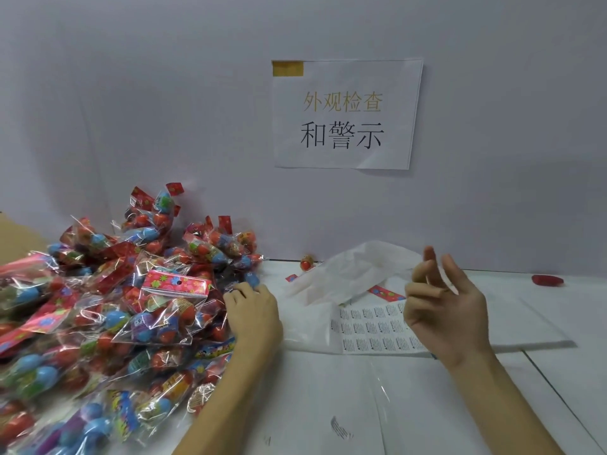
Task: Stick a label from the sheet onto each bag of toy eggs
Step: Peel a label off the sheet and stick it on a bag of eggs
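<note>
From the head camera, the left hand (253,315) was seen pressed into the heap of bagged toy eggs (108,310), fingers curled at a bag's edge. The right hand (443,310) was raised over the label sheet (374,326), fingers loosely spread, nothing visibly held. One bag should be drawn clear and laid flat before a label is peeled.

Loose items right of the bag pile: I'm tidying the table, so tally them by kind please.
Label sheet: 1
Loose toy egg: 1
Crumpled white plastic bag: 1
Flat red item near the right edge: 1
Patterned header strips: 2
Total: 6
</note>
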`<state>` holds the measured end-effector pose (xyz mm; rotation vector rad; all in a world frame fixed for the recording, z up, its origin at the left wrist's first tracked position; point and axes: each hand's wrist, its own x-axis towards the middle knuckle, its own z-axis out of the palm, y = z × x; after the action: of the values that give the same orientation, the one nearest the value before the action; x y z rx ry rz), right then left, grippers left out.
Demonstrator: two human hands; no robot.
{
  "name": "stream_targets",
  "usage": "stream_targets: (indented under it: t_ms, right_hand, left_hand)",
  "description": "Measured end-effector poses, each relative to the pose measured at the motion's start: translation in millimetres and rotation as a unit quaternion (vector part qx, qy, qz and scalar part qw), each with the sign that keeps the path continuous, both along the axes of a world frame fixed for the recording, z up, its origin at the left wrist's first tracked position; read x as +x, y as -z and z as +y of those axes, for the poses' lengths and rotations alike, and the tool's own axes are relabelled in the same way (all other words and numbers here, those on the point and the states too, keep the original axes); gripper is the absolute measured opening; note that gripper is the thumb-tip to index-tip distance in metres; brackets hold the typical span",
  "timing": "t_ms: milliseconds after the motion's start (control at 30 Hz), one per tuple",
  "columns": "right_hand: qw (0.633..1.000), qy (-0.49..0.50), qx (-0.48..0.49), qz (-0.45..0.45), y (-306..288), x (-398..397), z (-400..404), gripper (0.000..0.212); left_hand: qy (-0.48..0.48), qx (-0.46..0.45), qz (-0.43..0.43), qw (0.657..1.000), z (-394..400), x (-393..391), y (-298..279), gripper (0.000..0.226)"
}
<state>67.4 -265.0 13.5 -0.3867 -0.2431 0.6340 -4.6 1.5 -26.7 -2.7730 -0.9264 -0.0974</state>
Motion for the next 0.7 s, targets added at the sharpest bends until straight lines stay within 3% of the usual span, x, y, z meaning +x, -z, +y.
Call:
stream_targets:
  t_ms: [267,467,567,700]
  right_hand:
    - [0.993,0.030,-0.112,0.011,2.5,-7.4,23.0,0.034]
    - [0.985,0.027,-0.171,-0.002,8.5,-7.6,32.1,0.034]
    - [0.981,0.027,-0.194,0.005,12.7,-7.7,34.4,0.033]
    - [0.973,0.013,-0.232,0.001,17.0,-7.2,35.3,0.033]
  left_hand:
    - [0.047,-0.027,-0.123,0.991,8.2,4.3,-3.6,0.026]
    - [0.034,-0.063,-0.199,0.977,11.1,8.0,0.1,0.037]
    - [0.065,-0.104,-0.296,0.947,7.6,4.1,-7.0,0.035]
    - [0.168,-0.090,-0.455,0.870,-6.0,2.2,-15.3,0.027]
